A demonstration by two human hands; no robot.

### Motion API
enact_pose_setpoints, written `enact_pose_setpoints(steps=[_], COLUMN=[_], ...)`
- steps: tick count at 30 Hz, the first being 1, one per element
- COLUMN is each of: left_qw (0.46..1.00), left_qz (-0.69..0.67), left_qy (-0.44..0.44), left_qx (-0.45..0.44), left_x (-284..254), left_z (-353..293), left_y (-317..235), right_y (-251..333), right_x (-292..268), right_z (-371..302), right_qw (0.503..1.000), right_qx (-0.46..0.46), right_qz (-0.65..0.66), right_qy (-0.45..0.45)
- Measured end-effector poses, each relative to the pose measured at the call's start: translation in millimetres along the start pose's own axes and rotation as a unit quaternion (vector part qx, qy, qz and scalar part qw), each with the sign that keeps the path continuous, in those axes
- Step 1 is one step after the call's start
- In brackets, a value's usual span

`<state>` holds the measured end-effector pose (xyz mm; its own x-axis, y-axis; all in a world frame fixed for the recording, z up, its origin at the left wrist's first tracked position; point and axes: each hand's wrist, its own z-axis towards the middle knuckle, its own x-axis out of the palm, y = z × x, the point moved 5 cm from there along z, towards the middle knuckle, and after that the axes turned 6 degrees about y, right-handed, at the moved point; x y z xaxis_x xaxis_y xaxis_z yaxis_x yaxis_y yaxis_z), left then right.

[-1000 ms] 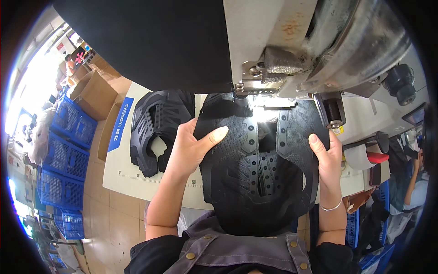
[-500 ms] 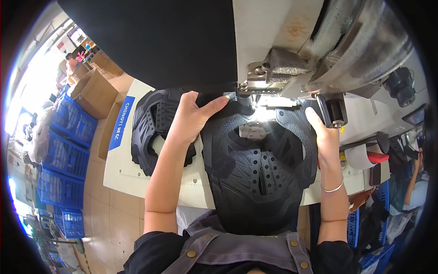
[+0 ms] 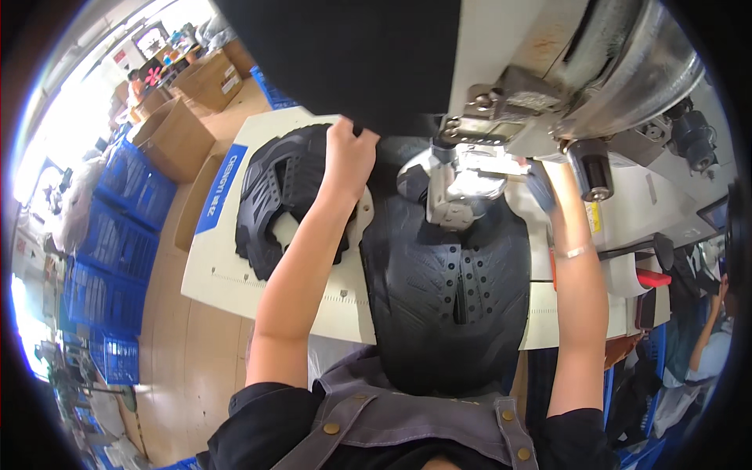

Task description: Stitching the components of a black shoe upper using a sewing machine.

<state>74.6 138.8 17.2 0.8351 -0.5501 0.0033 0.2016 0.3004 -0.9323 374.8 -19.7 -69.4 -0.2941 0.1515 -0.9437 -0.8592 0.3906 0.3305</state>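
1. Machine (image 3: 501, 47), pale with curved bare-metal parts on its right side, reaches over your work from the far side; a black panel (image 3: 345, 63) stands just left of it.
2. Pale tabletop (image 3: 219, 251) spreads beneath the machine and out to both sides of it, with a blue strip (image 3: 222, 188) along the left edge.
3. Blue crates (image 3: 110, 270) are stacked on the floor, well to the left of the machine.
4. Cardboard carton (image 3: 168, 145), its top open, stands left of the machine, beyond the tabletop and near those crates.
5. Long black molded piece (image 3: 415, 305) lies directly on your side of the machine; a metal block (image 3: 453, 215) of the machine shows at its far part, and its near end passes the tabletop's edge toward your apron (image 3: 439, 431).
6. Second black molded piece (image 3: 258, 223) lies on the tabletop, left of the machine, partly behind your left forearm.
7. Your left hand (image 3: 349, 160), left of the machine's lit area, is curled tight at the far left edge of the long piece, apparently gripping it.
8. Your right hand (image 3: 560, 184), right of that lit area, is blurred beside a dark edge; whether it grasps anything, you cannot tell.
9. Silver bracelet (image 3: 580, 251) circles your right wrist, on your side of the machine.
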Motion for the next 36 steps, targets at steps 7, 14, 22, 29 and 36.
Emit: enact_pose_setpoints(steps=[7, 14, 22, 29, 36], left_qw=[0.981, 0.846, 0.91, 0.625, 0.924], left_qz=[-0.118, 0.464, 0.338, 0.733, 0.316], left_qy=[-0.121, -0.167, -0.114, -0.258, 0.144], left_qx=[-0.097, -0.2, -0.212, 0.082, 0.16], left_x=[-147.8, -268.6, -256.9, -209.5, -27.2], left_z=[-16.7, -58.2, -51.6, -78.9, -155.3], left_y=[48.3, 89.1, 86.4, 35.7, -24.1], right_y=[43.1, 114.5, 102.9, 94.8, 90.2], right_x=[35.1, -11.3, 7.9, 6.8, -3.3], right_z=[-22.8, -149.2, -163.4, -160.5, -169.0], right_qw=[0.661, 0.973, 0.974, 0.942, 0.956], right_qx=[-0.053, -0.029, 0.041, 0.041, 0.014], right_qz=[0.741, 0.183, 0.205, 0.251, 0.13], right_qy=[-0.104, -0.139, -0.089, -0.219, -0.264])
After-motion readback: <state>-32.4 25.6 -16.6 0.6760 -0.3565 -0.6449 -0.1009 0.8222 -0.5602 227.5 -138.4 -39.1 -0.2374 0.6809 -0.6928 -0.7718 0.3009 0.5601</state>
